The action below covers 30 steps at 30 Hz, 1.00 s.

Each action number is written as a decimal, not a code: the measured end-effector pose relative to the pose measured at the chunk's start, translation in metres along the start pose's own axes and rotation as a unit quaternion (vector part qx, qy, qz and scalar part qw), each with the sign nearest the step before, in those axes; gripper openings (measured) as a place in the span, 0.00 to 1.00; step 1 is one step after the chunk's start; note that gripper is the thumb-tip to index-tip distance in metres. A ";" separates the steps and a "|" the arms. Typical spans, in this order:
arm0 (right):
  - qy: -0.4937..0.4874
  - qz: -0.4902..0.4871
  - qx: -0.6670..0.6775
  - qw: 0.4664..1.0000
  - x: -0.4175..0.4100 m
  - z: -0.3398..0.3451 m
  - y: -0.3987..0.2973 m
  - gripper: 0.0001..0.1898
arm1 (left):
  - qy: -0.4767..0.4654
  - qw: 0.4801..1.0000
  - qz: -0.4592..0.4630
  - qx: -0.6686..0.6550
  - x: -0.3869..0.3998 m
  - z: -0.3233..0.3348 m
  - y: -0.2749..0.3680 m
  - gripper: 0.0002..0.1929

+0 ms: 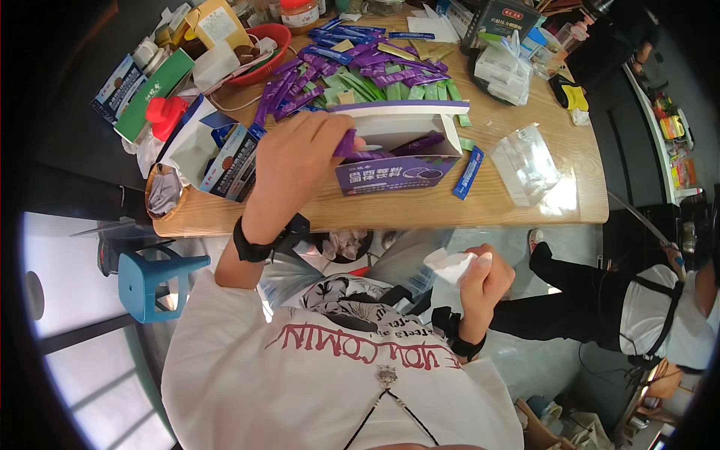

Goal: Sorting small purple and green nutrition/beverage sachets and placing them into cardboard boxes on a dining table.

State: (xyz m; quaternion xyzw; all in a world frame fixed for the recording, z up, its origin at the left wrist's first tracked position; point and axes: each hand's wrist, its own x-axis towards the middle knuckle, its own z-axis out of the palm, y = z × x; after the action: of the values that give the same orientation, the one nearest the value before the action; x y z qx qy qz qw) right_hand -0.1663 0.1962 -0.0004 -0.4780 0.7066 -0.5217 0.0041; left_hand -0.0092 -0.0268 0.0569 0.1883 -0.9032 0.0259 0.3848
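My left hand (304, 160) is at the left end of an open purple carton (396, 171) on the wooden table, its fingers closed on a purple stick packet (345, 143) at the box's mouth. More purple packets lie inside the carton. My right hand (486, 281), low in front of my body, grips a crumpled white tissue or paper (450, 264). Behind the carton spreads a heap of purple (368, 56), green and blue stick packets. A single blue stick packet (468, 172) lies right of the carton, near a clear plastic bag (529, 163).
An open blue-and-white box (225, 160) with blue packets stands left, near a red basket (273, 56) and a small wicker basket (151, 194). A black box (500, 25) is at the back right. A blue stool (135, 281) stands lower left. Another person (585, 304) is at right.
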 end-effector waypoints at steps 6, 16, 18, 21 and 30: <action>0.051 0.096 -0.060 0.992 -0.004 0.003 0.011 0.20 | 0.037 0.933 -0.161 -0.319 -0.026 -0.022 0.003 0.18; -0.013 -0.209 0.254 0.944 0.027 0.144 -0.083 0.16 | 0.290 0.887 -0.008 -0.360 -0.069 0.004 0.045 0.31; -0.021 -0.232 0.248 0.940 0.018 0.170 -0.080 0.16 | 0.421 0.816 -0.054 -0.391 -0.074 0.001 0.038 0.30; -0.077 -0.241 0.250 0.934 0.004 0.187 -0.073 0.15 | 0.363 0.826 -0.088 -0.421 -0.087 -0.021 0.018 0.30; -0.152 -0.270 0.254 0.916 0.012 0.173 -0.068 0.13 | 0.079 0.859 -0.035 -0.505 -0.096 -0.024 0.002 0.23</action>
State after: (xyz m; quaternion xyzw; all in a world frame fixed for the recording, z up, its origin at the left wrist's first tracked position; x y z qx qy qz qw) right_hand -0.0400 0.0610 -0.0232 -0.7071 0.3847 -0.5861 0.0916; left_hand 0.0676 0.0103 0.0067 -0.0026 -0.7517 -0.4326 0.4978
